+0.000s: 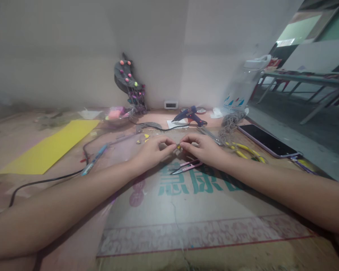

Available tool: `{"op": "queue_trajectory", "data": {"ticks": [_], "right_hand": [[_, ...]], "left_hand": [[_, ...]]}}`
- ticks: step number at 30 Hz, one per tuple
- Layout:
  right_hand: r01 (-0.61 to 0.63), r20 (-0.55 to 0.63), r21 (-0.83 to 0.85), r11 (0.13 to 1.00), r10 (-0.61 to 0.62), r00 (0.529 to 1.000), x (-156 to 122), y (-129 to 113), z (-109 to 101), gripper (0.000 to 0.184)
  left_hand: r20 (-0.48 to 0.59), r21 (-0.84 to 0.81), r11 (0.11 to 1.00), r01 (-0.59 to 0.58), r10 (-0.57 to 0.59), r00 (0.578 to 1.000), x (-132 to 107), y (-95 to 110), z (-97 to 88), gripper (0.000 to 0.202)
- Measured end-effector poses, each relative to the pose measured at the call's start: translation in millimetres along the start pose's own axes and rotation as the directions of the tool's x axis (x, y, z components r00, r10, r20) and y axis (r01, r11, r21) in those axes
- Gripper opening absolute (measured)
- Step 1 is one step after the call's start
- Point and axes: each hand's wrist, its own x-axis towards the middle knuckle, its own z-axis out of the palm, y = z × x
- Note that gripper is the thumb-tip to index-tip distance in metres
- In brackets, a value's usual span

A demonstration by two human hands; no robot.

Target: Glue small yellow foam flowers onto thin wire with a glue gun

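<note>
My left hand [157,149] and my right hand [200,147] meet above the middle of the board, both closed in a pinch. Between their fingertips is a small yellow piece [179,146], mostly covered, so its kind does not show. Pink-handled thread snips [186,166] lie just below my right hand, blades pointing left. Beyond my left hand several small yellow paper scraps [142,139] are scattered. Scissors [210,134] with yellow handles rest behind my right wrist, partly hidden by it.
A blue glue gun [190,116] lies at the back, its cord running left. Yellow paper [52,146] and a blue pen [94,160] are on the left. On the right are a phone [267,141], grey yarn [233,119] and a clear bottle [240,86]. A grey moon ornament [125,77] stands behind.
</note>
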Motion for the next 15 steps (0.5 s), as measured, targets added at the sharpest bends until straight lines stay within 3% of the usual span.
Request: {"op": "queue_trajectory", "data": {"ticks": [15], "right_hand": [[0.031,0.02,-0.029,0.999,-0.03,0.999,1.1,4.4,0.5,0.025]], "left_hand": [[0.017,-0.014,1.0,0.012,-0.012,1.0,0.1,-1.4,0.5,0.024]]}}
